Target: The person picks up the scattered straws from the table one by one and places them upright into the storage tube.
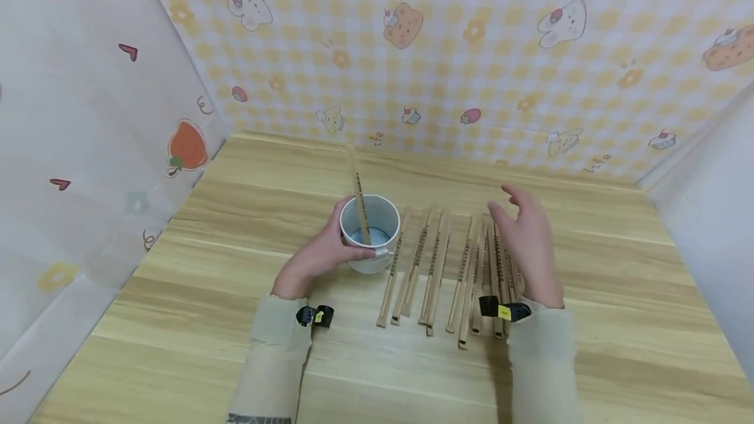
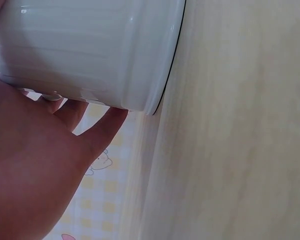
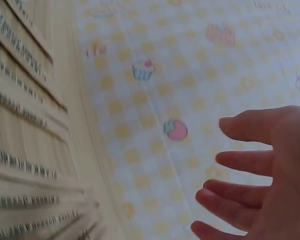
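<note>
My left hand (image 1: 321, 250) grips a white mug (image 1: 370, 265) from its left side, thumb along the front near the handle. In the left wrist view the fingers wrap round the mug's wall (image 2: 80, 50), its base close to the tabletop. One narrow paper-wrapped straw (image 1: 360, 198) leans inside the mug and sticks up past the rim. My right hand (image 1: 527, 234) hovers over the right end of a row of several brown paper-wrapped straws (image 1: 432, 270). Its fingers are spread and loosely bent, with nothing between them, as the right wrist view shows.
The straws lie side by side on a wood-grain table (image 1: 194, 319), bunched and overlapping at the right. A yellow checked cloth wall (image 1: 436, 70) stands behind the table, with a white printed wall (image 1: 100, 116) at the left and a pale wall (image 1: 713, 169) at the right.
</note>
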`<action>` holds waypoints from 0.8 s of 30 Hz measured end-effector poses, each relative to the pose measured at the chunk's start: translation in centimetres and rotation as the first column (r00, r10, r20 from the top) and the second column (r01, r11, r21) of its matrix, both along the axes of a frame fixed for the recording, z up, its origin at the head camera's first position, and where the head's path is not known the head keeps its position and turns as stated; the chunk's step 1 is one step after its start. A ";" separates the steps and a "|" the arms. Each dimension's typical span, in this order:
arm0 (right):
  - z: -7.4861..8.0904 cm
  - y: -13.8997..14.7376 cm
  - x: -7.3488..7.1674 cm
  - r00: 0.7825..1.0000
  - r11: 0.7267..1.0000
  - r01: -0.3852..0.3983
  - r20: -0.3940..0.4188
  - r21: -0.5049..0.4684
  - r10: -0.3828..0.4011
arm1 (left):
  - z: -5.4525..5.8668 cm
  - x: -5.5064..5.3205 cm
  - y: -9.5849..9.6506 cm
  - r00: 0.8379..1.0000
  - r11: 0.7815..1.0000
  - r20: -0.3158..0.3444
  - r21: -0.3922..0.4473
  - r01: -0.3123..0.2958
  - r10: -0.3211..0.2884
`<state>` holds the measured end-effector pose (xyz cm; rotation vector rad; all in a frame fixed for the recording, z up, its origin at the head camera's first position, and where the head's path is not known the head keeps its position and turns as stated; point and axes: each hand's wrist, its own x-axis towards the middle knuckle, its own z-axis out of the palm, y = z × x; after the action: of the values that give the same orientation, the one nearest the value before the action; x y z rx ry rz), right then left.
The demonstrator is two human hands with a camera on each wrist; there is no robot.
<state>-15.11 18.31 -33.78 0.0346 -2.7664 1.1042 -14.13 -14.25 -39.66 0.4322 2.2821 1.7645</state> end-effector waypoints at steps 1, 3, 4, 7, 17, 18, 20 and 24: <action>-0.1 0.5 0.0 1.000 1.000 0.006 0.023 0.013 -0.006 | 0.3 0.1 0.0 1.000 1.000 0.007 -0.002 0.001 -0.001; -0.4 1.6 -0.1 0.997 0.999 0.013 0.079 0.033 -0.016 | 1.0 0.3 0.1 1.000 1.000 0.019 -0.002 0.008 -0.008; -0.6 2.1 -0.1 0.994 0.999 0.015 0.109 0.046 -0.020 | 1.3 0.4 0.1 1.000 1.000 0.025 -0.002 0.012 -0.012; -1.3 3.4 -0.2 0.977 0.998 0.020 0.210 0.062 -0.033 | 2.1 0.7 0.2 0.999 1.000 0.028 -0.008 0.021 -0.021; -3.3 6.9 -0.3 0.908 0.994 0.051 0.411 0.094 -0.085 | 2.6 0.9 0.3 0.999 0.998 0.030 0.049 0.041 -0.042; -3.4 7.2 -0.2 0.901 0.994 0.054 0.424 0.095 -0.090 | 2.2 0.7 0.3 0.999 0.998 0.026 0.047 0.036 -0.037; -3.7 7.7 -0.1 0.890 0.994 0.058 0.446 0.097 -0.096 | 1.3 0.4 0.2 0.999 0.999 0.019 0.041 0.026 -0.027; -4.1 8.3 0.2 0.874 0.993 0.059 0.476 0.104 -0.102 | -0.4 -0.2 0.0 1.000 0.999 -0.002 0.032 0.012 -0.012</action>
<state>-14.89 26.59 -37.91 -0.3975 -3.2105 1.0926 -14.32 -14.28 -40.07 0.4531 2.2500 1.7980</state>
